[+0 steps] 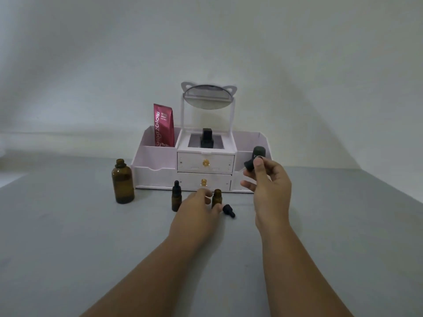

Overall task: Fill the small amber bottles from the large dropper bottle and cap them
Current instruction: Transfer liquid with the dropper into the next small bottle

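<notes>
While my right fingers [259, 165] are pinching the black rubber-bulbed dropper [258, 154], my left fingers [204, 194] are curving low beside the light, tippy, slick small amber glass bottle [217, 196] on the grey surface [68, 225], grip uncertain.

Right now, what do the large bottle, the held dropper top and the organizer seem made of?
Large bottle: likely glass, translucent brown, faint sheen. Dropper top in the right hand: matte black, probably rubber bulb over plastic collar. Organizer: seemingly plastic, opaque white, thin moulded walls.

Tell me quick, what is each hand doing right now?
Left hand: at the open small bottle; whether it grips cannot be told.
Right hand: pinches the big black dropper.
</notes>
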